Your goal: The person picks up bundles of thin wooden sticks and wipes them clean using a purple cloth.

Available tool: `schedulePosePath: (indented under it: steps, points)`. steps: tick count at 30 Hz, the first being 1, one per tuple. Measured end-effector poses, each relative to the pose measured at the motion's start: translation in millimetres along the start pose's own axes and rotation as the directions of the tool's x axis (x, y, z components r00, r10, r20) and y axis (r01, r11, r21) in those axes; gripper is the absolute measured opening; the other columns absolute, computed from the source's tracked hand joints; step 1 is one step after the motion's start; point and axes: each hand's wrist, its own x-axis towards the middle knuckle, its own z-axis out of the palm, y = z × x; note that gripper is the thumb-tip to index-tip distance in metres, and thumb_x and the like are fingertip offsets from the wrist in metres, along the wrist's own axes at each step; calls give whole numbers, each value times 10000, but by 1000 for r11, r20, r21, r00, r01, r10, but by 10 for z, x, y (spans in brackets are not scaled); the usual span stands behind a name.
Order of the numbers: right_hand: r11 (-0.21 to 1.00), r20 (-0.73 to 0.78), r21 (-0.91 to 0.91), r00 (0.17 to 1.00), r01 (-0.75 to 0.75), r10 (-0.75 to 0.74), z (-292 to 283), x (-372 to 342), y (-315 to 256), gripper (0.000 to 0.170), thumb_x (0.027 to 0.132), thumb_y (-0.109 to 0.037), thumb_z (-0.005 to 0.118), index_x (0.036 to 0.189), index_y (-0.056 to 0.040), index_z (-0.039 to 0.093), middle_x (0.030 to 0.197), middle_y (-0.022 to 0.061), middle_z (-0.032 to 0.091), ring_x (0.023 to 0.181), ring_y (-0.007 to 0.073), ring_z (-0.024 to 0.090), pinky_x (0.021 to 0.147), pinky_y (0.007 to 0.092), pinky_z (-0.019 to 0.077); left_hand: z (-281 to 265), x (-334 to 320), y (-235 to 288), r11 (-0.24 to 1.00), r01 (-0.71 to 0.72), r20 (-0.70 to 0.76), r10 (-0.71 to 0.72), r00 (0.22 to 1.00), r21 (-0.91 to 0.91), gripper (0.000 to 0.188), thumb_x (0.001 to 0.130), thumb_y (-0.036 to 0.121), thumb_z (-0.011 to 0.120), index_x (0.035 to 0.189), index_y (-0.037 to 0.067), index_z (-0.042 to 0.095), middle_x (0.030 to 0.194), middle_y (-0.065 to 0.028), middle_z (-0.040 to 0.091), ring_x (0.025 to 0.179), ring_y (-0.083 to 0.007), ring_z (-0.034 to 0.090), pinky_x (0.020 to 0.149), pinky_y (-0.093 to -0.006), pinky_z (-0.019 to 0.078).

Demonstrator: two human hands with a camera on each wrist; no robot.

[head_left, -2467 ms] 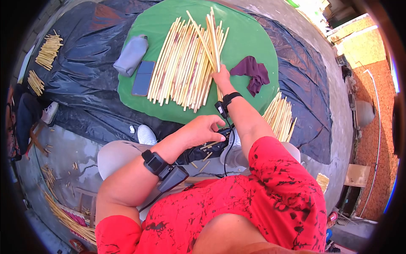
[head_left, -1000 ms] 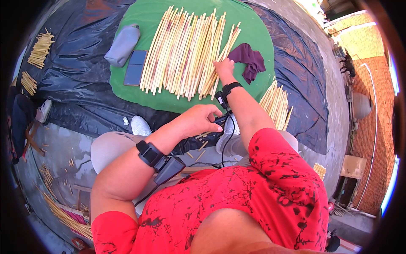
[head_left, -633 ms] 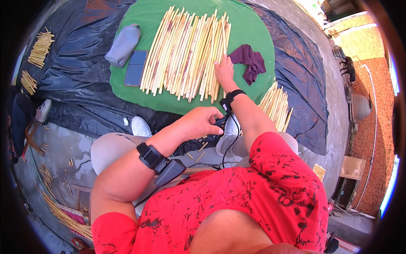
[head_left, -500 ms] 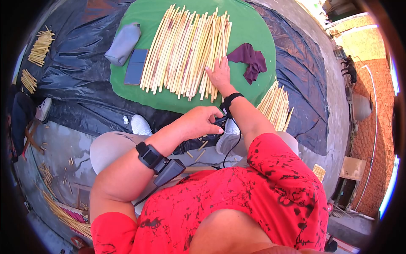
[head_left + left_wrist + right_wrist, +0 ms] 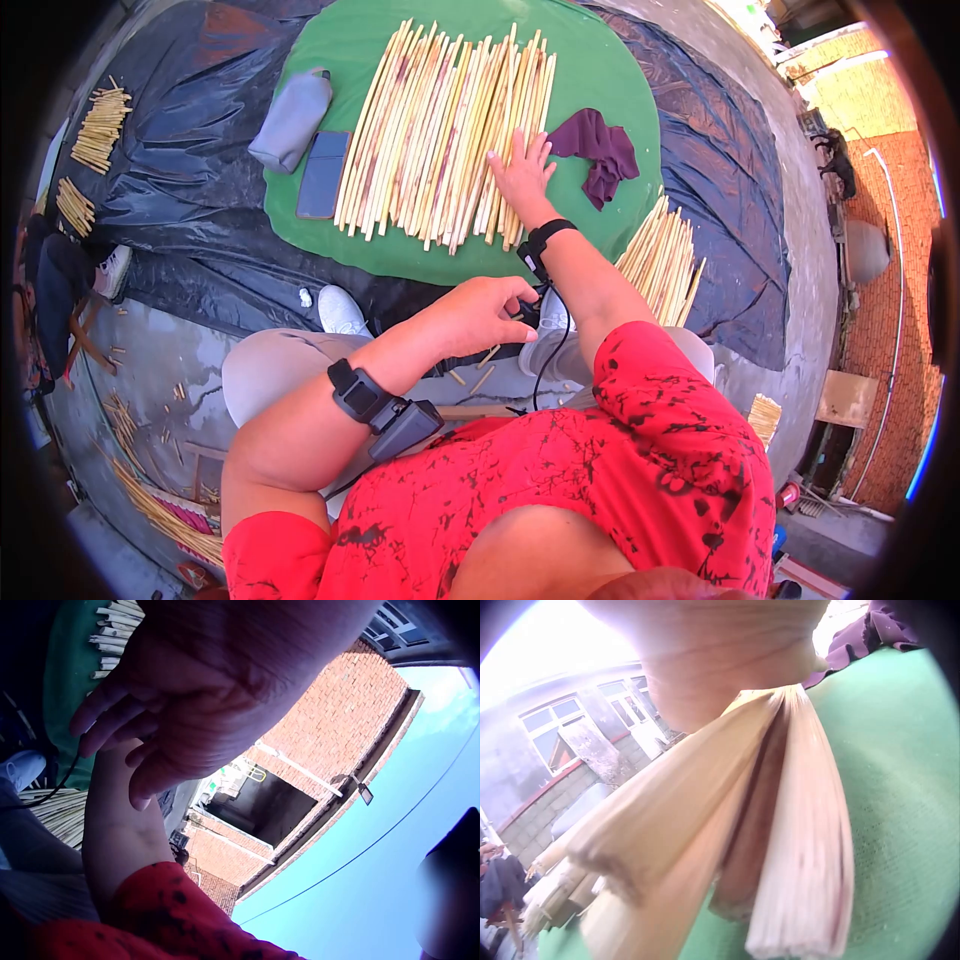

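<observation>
A broad row of pale cut stalks (image 5: pixel 445 130) lies side by side on the green cloth (image 5: pixel 310 240). My right hand (image 5: pixel 523 180) lies palm down with spread fingers on the lower right end of the row. In the right wrist view the ends of several stalks (image 5: pixel 802 862) stick out from under the palm. My left hand (image 5: pixel 480 318) hangs over my lap, its fingers loosely bent and nothing in them. In the left wrist view the same left hand (image 5: pixel 202 705) shows its palm side, with my right forearm behind it.
A purple cloth (image 5: pixel 600 160) lies right of the row. A grey pouch (image 5: pixel 293 120) and a folding phone (image 5: pixel 324 175) lie left of it. More stalks (image 5: pixel 662 262) lie on the black sheet (image 5: pixel 725 220) at right. Short bundles (image 5: pixel 100 130) and another person's shoe (image 5: pixel 113 272) are far left.
My right hand has set the slanting stalks it gripped down along the row's right edge. Its fingers have let go and spread flat on them. The left hand has stayed over the lap.
</observation>
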Motion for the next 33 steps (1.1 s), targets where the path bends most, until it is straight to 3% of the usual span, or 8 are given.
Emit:
schedulePosePath:
  steps: [5, 9, 12, 14, 18, 19, 23, 33]
  points:
    - [993, 39, -35, 993, 115, -113, 203, 33, 95, 676, 870, -495, 350, 1388, -93, 182, 1449, 167, 80, 1341, 334, 11, 1043, 544, 37, -8, 17, -37, 999, -12, -19, 12, 1000, 33, 483, 729, 206, 703, 1121, 2, 508, 926, -137, 582, 802, -179, 570, 723, -293, 468]
    - [993, 4, -18, 993, 119, -119, 185, 3, 134, 684, 869, -500, 346, 1389, -91, 172, 1446, 179, 77, 1344, 321, 7, 1038, 553, 31, -30, -2, -15, 998, -15, -30, 16, 999, 58, 475, 732, 204, 698, 1120, 5, 509, 915, -135, 585, 794, -182, 569, 718, -294, 470]
    - [997, 76, -42, 995, 66, -62, 52, -48, 8, 675, 870, -503, 341, 1388, -101, 184, 1440, 203, 70, 1341, 336, 6, 1031, 563, 15, -33, -18, -35, 999, -22, -17, 23, 1000, 49, 471, 733, 204, 696, 1119, 7, 513, 912, -133, 585, 791, -181, 567, 716, -295, 471]
    - [987, 29, -125, 995, 103, -100, 44, -65, -115, 666, 869, -509, 338, 1386, -115, 198, 1431, 233, 66, 1336, 358, 14, 1024, 571, 4, -51, -35, -31, 998, -32, -29, 33, 999, 47, 469, 732, 204, 696, 1118, 9, 514, 910, -131, 585, 791, -181, 567, 715, -296, 470]
    - [928, 33, -76, 931, 364, -362, 141, -160, -528, 676, 862, -539, 333, 1381, -123, 211, 1418, 258, 91, 1331, 370, 51, 1031, 552, 42, -68, -79, -7, 999, -23, -52, 25, 998, 41, 463, 733, 204, 696, 1114, 12, 517, 905, -129, 586, 792, -187, 568, 712, -300, 468]
    - [922, 98, -41, 920, 384, -379, 175, -188, -597, 691, 861, -535, 333, 1376, -89, 220, 1418, 252, 104, 1333, 361, 49, 1047, 518, 14, -79, -88, -19, 999, -22, -58, 25, 998, 46, 463, 733, 204, 696, 1114, 12, 517, 905, -129, 586, 792, -187, 568, 712, -300, 468]
    - [903, 68, -95, 908, 418, -413, 325, -276, -564, 730, 854, -533, 354, 1366, -32, 213, 1409, 258, 135, 1331, 355, 71, 1056, 496, 29, -105, -139, -61, 997, -61, -83, 64, 994, 41, 467, 732, 206, 696, 1116, 12, 514, 904, -135, 586, 794, -198, 571, 716, -303, 467]
    - [891, 69, -71, 893, 449, -445, 401, -140, -546, 786, 836, -562, 364, 1364, -6, 191, 1410, 254, 138, 1329, 353, 91, 1064, 462, 48, -159, -304, 2, 995, -78, -90, 83, 992, 55, 464, 739, 204, 685, 1121, 10, 507, 924, -146, 602, 822, -211, 586, 723, -302, 466]
